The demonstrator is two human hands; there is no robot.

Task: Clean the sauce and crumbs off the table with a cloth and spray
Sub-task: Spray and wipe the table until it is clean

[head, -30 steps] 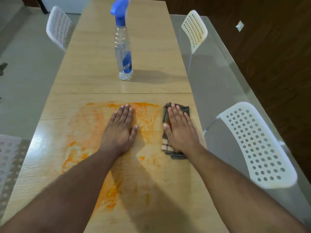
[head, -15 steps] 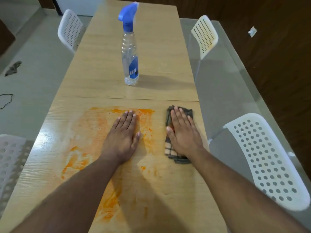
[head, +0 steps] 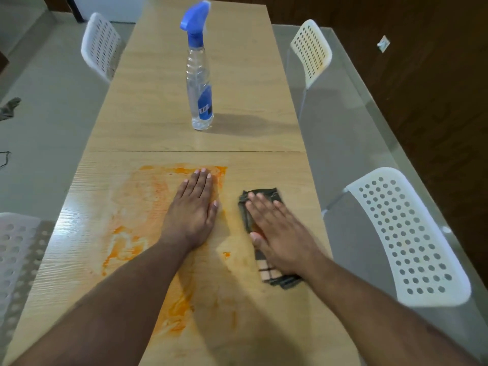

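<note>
Orange sauce smears (head: 132, 220) cover the near part of the wooden table (head: 163, 133). My left hand (head: 194, 211) lies flat on the smeared wood, fingers straight. To its right, my right hand (head: 280, 233) presses flat on a dark checked cloth (head: 264, 192), which shows beyond my fingertips and behind my wrist. A clear spray bottle (head: 200, 83) with a blue trigger head stands upright farther back, near the table's middle, untouched.
White perforated chairs stand around: one at the right (head: 406, 239), one at the far right (head: 313, 52), one at the far left (head: 101, 46), one at the near left (head: 18, 249). A seam (head: 264, 151) crosses the tabletop. A glass panel (head: 369, 133) runs along the right.
My right hand has slid the cloth a little to the left and turned it. The left hand stays flat in place. The view has tilted up slightly.
</note>
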